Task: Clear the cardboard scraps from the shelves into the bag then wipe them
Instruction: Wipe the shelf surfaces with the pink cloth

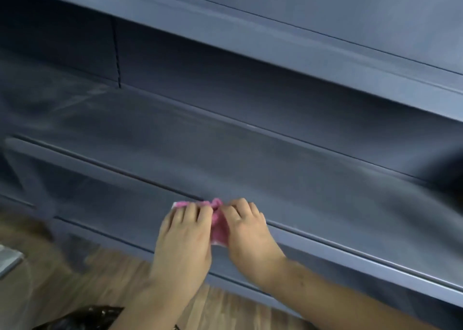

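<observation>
A small pink cloth (pixel 220 225) is bunched between both of my hands at the front edge of the middle grey-blue shelf (pixel 225 149). My left hand (pixel 184 239) grips its left part with curled fingers. My right hand (pixel 246 232) pinches its right part. The shelf surface shows dusty streaks at its left end; no cardboard scraps show on it. A corner of the black bag (pixel 82 317) lies on the floor at the bottom left.
An upper shelf (pixel 275 29) juts out above, and a lower shelf (pixel 125 232) sits under my hands. A slotted upright (pixel 116 54) runs down the back panel. Wooden floor (pixel 105 279) lies below, with a pale object (pixel 7 259) at the left edge.
</observation>
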The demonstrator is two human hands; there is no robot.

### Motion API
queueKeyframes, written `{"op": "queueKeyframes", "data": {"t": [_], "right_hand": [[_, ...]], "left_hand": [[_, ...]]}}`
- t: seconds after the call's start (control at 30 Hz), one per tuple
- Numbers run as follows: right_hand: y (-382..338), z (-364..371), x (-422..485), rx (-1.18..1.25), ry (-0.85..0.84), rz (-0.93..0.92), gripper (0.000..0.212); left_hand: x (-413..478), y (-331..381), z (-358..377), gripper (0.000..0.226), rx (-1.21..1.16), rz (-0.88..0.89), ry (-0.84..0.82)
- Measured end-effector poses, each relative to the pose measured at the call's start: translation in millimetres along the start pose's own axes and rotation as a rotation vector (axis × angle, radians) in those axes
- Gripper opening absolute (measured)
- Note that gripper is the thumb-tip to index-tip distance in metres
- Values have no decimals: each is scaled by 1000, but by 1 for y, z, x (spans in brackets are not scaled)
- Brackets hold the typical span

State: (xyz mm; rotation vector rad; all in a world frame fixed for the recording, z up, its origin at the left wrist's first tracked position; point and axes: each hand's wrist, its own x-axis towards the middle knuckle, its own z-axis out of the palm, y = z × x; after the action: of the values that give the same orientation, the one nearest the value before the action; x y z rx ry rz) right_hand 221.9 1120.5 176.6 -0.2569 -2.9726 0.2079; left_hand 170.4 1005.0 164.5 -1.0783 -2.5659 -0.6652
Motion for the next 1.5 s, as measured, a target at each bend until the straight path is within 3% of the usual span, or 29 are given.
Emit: {"op": "queueKeyframes", "data": {"t": [0.1, 0.23, 0.3, 0.4, 0.53, 0.63, 0.87, 1.03, 1.13, 1.37, 1.5], "right_hand": [[25, 2, -50, -18, 46, -6, 53], [74, 16, -107, -25, 113, 83, 46], [106, 24, -131, -70, 88, 120, 32], [159, 40, -163, -110, -7, 224, 59], [225, 49, -195, -114, -42, 273, 60], [269, 65, -217, -90, -22, 307, 64], [341, 128, -250, -159, 106, 400, 62], [386, 170, -260, -145, 99, 463, 41], [414, 197, -263, -187, 137, 484, 42], [460, 243, -265, -295, 46, 545, 42], [482, 244, -278, -240, 32, 580, 46]], "left_hand": [[-27, 36, 19, 52, -48, 55, -20], [-53, 96, 62, 26, -24, 121, -79], [-62, 127, 91, 36, -4, 124, -139], [-70, 176, 130, 37, -6, 128, -186], [-69, 236, 171, 17, 5, 150, -234], [-70, 267, 212, 50, 0, 174, -285], [-67, 294, 303, 60, -5, 322, -285], [-60, 308, 357, 49, 38, 407, -413], [-53, 311, 401, 50, 95, 490, -374], [-43, 321, 469, 39, 118, 585, -366], [-43, 332, 488, 45, 68, 593, -419]]}}
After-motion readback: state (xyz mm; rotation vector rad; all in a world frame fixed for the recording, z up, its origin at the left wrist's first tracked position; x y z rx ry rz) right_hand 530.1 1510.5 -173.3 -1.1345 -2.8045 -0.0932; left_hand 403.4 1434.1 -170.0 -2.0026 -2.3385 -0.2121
